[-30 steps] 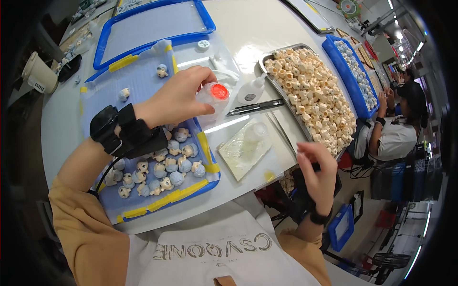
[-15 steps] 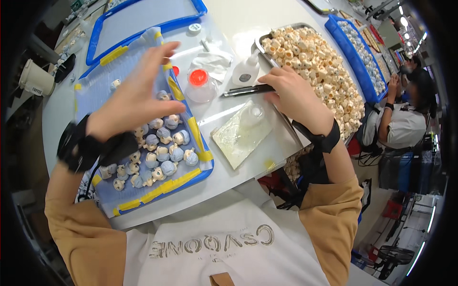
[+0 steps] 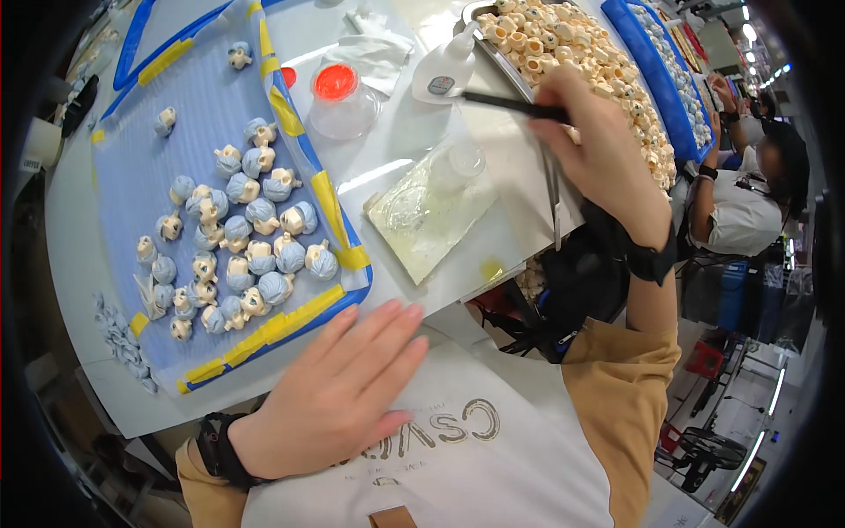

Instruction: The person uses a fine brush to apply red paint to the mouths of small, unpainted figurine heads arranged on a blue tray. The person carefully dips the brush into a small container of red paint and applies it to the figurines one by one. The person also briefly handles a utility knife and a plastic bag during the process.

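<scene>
My right hand (image 3: 598,150) is closed around a slim black tool (image 3: 510,104) whose far end points left, beside a white squeeze bottle (image 3: 436,79); its exact kind is unclear. My left hand (image 3: 343,396) holds nothing, its fingers stretched out in front of my shirt, near the tray's front edge. On the left, a blue tray (image 3: 354,231) lined with blue cloth and yellow tape bears several small doll heads (image 3: 261,216) with pale blue hair. Between the hands lies a pale yellowish slab (image 3: 414,233) with a small clear cup (image 3: 462,163) on it.
A clear jar with red lid (image 3: 336,84) and crumpled white tissue (image 3: 378,57) stand mid-table. Beige hollow head pieces (image 3: 563,44) fill a metal tray at right, beside a blue bin (image 3: 629,40). Small blue pieces (image 3: 123,343) lie at left. Another person (image 3: 748,194) sits at right.
My left hand has come down from above the blue tray to in front of my shirt. My right hand has moved slightly right and up, still holding the black tool. The view has shifted.
</scene>
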The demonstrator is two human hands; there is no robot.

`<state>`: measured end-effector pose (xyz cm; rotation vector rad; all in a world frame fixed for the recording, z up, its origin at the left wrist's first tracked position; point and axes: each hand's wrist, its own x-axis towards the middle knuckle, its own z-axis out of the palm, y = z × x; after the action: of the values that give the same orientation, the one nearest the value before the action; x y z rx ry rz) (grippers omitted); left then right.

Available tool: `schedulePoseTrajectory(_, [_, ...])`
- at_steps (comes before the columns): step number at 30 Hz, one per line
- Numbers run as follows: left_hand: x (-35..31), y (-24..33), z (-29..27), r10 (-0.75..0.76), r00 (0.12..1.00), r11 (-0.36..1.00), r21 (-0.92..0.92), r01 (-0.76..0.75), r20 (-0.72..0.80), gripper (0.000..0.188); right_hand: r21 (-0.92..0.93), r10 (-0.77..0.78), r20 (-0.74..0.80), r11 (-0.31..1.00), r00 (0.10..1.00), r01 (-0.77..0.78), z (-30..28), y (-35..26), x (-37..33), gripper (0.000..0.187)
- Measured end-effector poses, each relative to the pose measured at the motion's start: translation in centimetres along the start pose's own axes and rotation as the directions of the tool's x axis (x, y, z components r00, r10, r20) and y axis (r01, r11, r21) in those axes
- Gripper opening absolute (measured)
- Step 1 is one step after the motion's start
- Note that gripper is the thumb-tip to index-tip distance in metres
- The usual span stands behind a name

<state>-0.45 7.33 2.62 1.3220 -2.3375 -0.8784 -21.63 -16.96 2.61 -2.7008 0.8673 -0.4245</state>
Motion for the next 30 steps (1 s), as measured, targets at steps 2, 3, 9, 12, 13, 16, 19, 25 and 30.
schedulePoseTrajectory(2, [1.3, 0.2, 0.5, -0.01, 1.0, 0.999, 0.046, 0.009, 0.011, 0.071, 0.069, -0.032, -0.198, 0.997, 0.98, 0.047, -0.8, -0.7, -0.7, 0.023])
schedulePoseTrajectory(3, [1.9, 0.2, 1.1, -0.04, 0.999, 0.996, 0.083, 0.039, 0.015, 0.072, 0.102, -0.019, -0.211, 0.994, 0.977, 0.041, -0.8, -0.3, -0.8, 0.023])
schedulePoseTrajectory(9, [3.2, 0.4, 3.7, -0.121, 0.992, 0.971, 0.201, 0.128, -0.047, 0.078, 0.308, 0.15, -0.361, 0.951, 0.92, -0.034, 2.0, 0.8, 0.0, 0.023])
schedulePoseTrajectory(12, [3.6, 0.4, 4.3, -0.151, 0.983, 0.94, 0.292, 0.175, -0.103, 0.08, 0.527, 0.231, -0.473, 0.847, 0.85, 0.063, 1.3, -0.4, -0.4, 0.02])
schedulePoseTrajectory(13, [3.6, 0.4, 4.6, -0.158, 0.979, 0.926, 0.326, 0.191, -0.127, 0.081, 0.556, 0.255, -0.477, 0.828, 0.841, 0.064, 0.7, -1.7, -1.1, 0.022])
schedulePoseTrajectory(16, [4.0, 0.2, 5.4, -0.165, 0.972, 0.893, 0.393, 0.22, -0.168, 0.08, 0.599, 0.356, -0.41, 0.799, 0.84, -0.047, -0.2, -3.9, -5.2, 0.031])
schedulePoseTrajectory(19, [4.0, 0.0, 5.3, -0.146, 0.974, 0.911, 0.361, 0.2, -0.173, 0.077, 0.591, 0.457, -0.312, 0.78, 0.833, -0.207, 0.6, -5.4, -9.8, 0.031])
schedulePoseTrajectory(25, [3.4, -0.4, 5.0, -0.123, 0.981, 0.964, 0.216, 0.154, -0.15, 0.069, 0.591, 0.602, 0.009, 0.641, 0.798, -0.49, 3.5, -7.7, -14.2, 0.036])
schedulePoseTrajectory(30, [3.4, -0.6, 5.0, -0.094, 0.985, 0.965, 0.231, 0.126, -0.146, 0.065, 0.43, 0.546, -0.034, 0.764, 0.837, -0.481, 4.6, -8.7, -15.4, 0.032])
